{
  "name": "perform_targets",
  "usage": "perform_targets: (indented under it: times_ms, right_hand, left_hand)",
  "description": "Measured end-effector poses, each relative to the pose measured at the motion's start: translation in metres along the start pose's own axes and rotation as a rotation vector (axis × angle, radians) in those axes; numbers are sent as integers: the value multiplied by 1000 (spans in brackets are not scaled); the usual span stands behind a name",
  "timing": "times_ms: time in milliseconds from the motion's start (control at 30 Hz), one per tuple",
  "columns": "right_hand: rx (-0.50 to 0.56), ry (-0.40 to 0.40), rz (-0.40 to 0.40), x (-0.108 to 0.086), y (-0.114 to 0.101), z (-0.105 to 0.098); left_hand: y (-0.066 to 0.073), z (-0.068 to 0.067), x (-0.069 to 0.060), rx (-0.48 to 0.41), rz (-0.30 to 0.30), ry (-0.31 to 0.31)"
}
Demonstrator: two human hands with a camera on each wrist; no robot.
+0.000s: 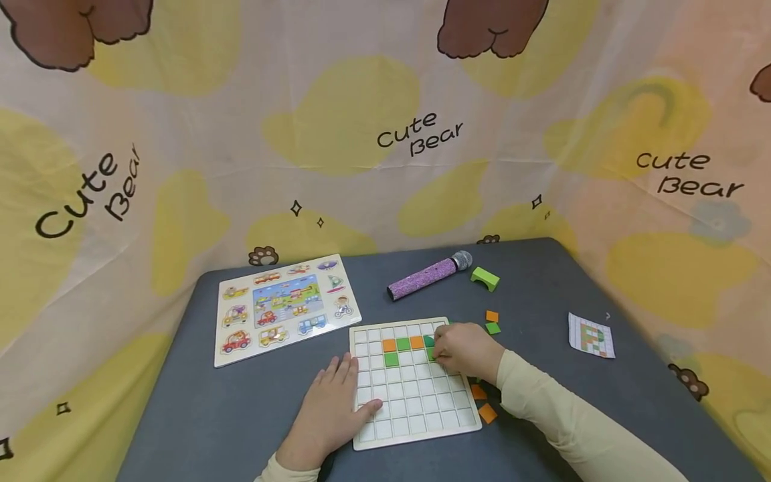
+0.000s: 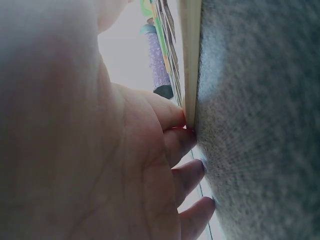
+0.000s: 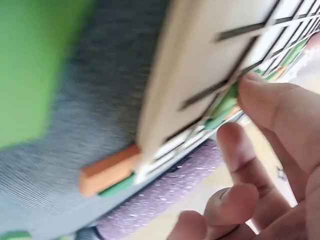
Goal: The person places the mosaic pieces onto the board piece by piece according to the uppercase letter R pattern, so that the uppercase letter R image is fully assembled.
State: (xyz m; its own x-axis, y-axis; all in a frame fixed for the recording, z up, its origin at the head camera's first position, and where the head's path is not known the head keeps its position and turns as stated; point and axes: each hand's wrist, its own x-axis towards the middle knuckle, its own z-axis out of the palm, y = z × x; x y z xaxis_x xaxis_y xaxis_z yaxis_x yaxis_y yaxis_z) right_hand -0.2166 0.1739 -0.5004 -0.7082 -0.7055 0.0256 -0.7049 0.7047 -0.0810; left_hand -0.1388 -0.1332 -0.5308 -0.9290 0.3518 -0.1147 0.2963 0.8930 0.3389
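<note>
A white grid board (image 1: 415, 423) with a pale wooden rim lies on the table. Orange tiles (image 1: 417, 342) and green tiles (image 1: 391, 359) sit in some of its upper squares. My left hand (image 1: 328, 405) lies with extended fingers along the board's left edge, its thumb over the squares. In the left wrist view the fingertips (image 2: 187, 177) meet the board's side and the table. Over the upper right squares, my right hand (image 1: 468, 349) pinches a green tile (image 3: 223, 107) at the grid, thumb against it and index finger close by. The hand partly hides that tile in the head view.
Loose orange tiles (image 1: 488, 414) lie beside the board's right edge. An orange tile (image 1: 492, 316) and a green tile (image 1: 493, 328) lie farther back. Behind are a purple microphone (image 1: 424, 278), a green arch block (image 1: 485, 279) and a vehicle puzzle (image 1: 245, 351). A pattern card (image 1: 591, 336) lies right.
</note>
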Motion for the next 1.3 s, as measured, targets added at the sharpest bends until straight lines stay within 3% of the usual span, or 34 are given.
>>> perform_targets:
  times_ms: [200,433,633,733,967,1133,1300]
  right_hand:
    - [3,-8,8,0,-4,0]
    - [137,17,118,-13,4,5]
    - [114,55,328,-38,34,-8]
    - [114,49,392,-50,54,-10]
    - [98,52,454,-59,90,0]
    - [90,75,473,-59,97,2]
    - [106,27,532,-59,97,0]
  left_hand:
    - [0,1,2,8,-6,0]
    - [-1,4,2,4,-13,-7]
    - [0,3,2,-5,6,7]
    - [0,3,1,0,8,6]
    - [0,2,1,12,-10,-14]
    - [1,0,2,16,-17,-26]
    - [0,2,3,13,-11,-16]
